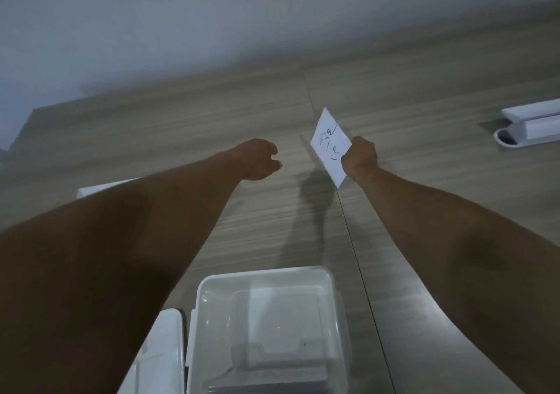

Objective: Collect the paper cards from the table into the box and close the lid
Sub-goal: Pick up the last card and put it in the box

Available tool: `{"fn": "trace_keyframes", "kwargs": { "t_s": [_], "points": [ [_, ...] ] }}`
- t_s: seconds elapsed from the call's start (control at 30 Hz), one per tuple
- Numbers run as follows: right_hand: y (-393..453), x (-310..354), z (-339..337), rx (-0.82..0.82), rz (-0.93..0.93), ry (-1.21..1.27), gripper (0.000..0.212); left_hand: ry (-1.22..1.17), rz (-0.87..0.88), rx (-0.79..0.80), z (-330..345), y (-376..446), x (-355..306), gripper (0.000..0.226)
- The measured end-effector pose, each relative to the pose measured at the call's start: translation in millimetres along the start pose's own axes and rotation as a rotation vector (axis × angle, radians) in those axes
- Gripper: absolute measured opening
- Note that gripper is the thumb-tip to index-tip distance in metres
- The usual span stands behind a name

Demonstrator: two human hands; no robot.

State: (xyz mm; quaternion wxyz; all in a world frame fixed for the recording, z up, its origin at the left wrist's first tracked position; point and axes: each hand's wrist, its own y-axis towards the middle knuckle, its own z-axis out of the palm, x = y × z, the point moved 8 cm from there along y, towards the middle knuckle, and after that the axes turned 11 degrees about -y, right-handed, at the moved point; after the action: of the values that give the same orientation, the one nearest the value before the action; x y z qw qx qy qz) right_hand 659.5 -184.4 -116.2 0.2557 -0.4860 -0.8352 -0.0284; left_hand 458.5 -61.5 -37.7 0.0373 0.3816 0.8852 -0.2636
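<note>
My right hand [360, 157] holds a white paper card [328, 145] with handwritten marks, lifted off the wooden table and tilted. My left hand [259, 158] hovers to its left, fingers loosely curled with nothing in them. Close to me stands the open translucent white box [206, 299], with white cards lying flat inside it [281, 318]. Its white lid [163, 351] lies beside it on the left, partly hidden by my left forearm.
A white flat object [91, 190] pokes out from behind my left forearm. At the far right sits a white plastic holder [530, 126]. A seam [348, 220] runs down the wooden tabletop. A pale wall borders the far edge.
</note>
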Motion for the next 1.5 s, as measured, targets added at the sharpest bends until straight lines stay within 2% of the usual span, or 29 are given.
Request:
{"fn": "trace_keyframes", "kwargs": {
  "t_s": [0.07, 0.13, 0.23, 0.33, 0.4, 0.47, 0.53, 0.73, 1.0, 1.27, 1.5],
  "points": [
    [-3.4, 1.8, -4.4, -0.057, -0.054, 0.096, 0.026, 0.027, 0.014, -0.064, -11.6, -2.6, -3.0, 0.060],
    [-8.8, 15.8, -11.8, -0.026, -0.189, 0.162, 0.029, 0.045, 0.018, -0.145, -28.6, -5.4, -2.2, 0.064],
    [-29.9, 48.3, -28.1, 0.142, -0.379, 0.226, 0.030, 0.025, 0.012, -0.297, -57.6, -27.4, 3.9, 0.075],
    [-62.4, 79.3, -54.7, 0.283, -0.462, 0.330, 0.032, -0.085, 0.036, -0.392, -77.3, -58.4, 3.7, 0.079],
    [-87.8, 95.4, -71.7, 0.316, -0.506, 0.348, 0.032, -0.193, 0.054, -0.444, -84.8, -83.8, 6.0, 0.069],
    [-112.2, 107.6, -86.3, 0.328, -0.544, 0.342, 0.032, -0.291, 0.065, -0.522, -94.2, -111.7, 11.6, 0.045],
    [-135.1, 113.8, -94.4, 0.320, -0.571, 0.323, 0.032, -0.333, 0.068, -0.557, -98.3, -140.8, 18.3, 0.030],
    [-220.5, 103.8, -98.0, 0.340, -0.564, 0.335, 0.033, -0.410, 0.098, -0.491, -67.5, -219.4, 36.1, 0.026],
    [-323.2, 33.9, -61.3, 0.355, -0.476, 0.237, 0.029, -0.437, 0.108, -0.329, 47.9, -276.9, 48.5, 0.022],
    [-374.4, -22.8, 11.3, 0.254, -0.391, 0.015, 0.024, -0.301, 0.114, -0.148, 139.8, -292.2, 62.1, 0.020],
    [-377.9, -33.0, 45.5, 0.376, -0.440, -0.204, 0.028, -0.297, 0.093, 0.024, 185.9, -290.5, 70.1, 0.023]
  ]
}}
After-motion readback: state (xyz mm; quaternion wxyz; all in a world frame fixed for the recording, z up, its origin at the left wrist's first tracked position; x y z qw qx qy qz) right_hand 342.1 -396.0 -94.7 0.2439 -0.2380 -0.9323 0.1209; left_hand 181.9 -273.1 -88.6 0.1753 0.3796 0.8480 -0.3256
